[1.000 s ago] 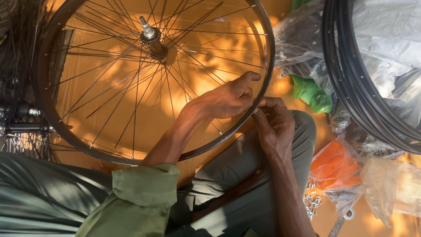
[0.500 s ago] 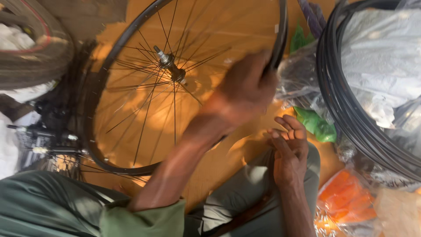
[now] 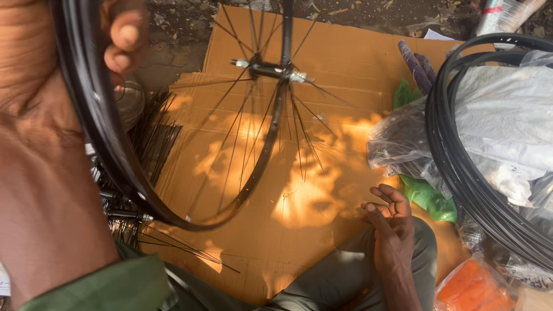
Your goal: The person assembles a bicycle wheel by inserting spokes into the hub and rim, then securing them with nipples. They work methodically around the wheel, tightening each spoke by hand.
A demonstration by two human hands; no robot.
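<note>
Your left hand (image 3: 124, 34) curls shut around the rim of the wheel (image 3: 173, 216), holding it tilted edge-on. Past the rim, the hub (image 3: 271, 70) points sideways over the cardboard (image 3: 322, 190). Your right hand (image 3: 391, 216) rests open and empty on your knee, well right of the wheel.

The wheel rim (image 3: 109, 144) is black, its spokes (image 3: 230, 150) dark and thin, the hub (image 3: 271, 70) silvery. Under it the cardboard (image 3: 322, 52) is orange-brown, dappled with bright yellow sun patches toward 6 o'clock. At 3 o'clock black hoops (image 3: 461, 167) ring grey-white plastic bags (image 3: 507, 126); a bright green bag (image 3: 429, 198) lies beneath, an orange packet (image 3: 472, 288) at 5 o'clock. The sleeve (image 3: 109, 288) at 7 o'clock is olive green, the trousers (image 3: 345, 282) grey-green. The bundle of loose spokes (image 3: 152, 138) at 9 o'clock is black.
</note>
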